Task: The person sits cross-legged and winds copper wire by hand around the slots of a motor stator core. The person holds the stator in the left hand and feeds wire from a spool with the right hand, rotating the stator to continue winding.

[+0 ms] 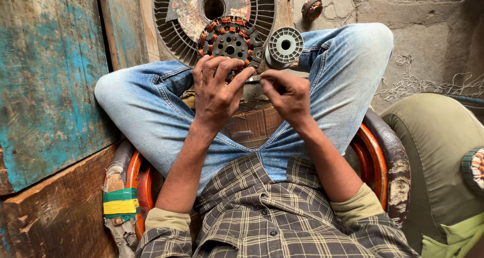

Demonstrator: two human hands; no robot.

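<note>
My left hand grips a round motor stator with copper wire coils around its rim, holding it upright above my crossed legs in blue jeans. My right hand is closed with fingertips pinched together just beside the stator's lower right edge; whether it holds a thin wire is too small to tell. A grey plastic spool sits right of the stator, against my right knee.
A large round fan casing leans on the wall behind. Blue painted wooden planks stand at left. I sit in an orange-rimmed seat. Another person's olive-clad leg is at right. Loose wire scraps lie on the floor.
</note>
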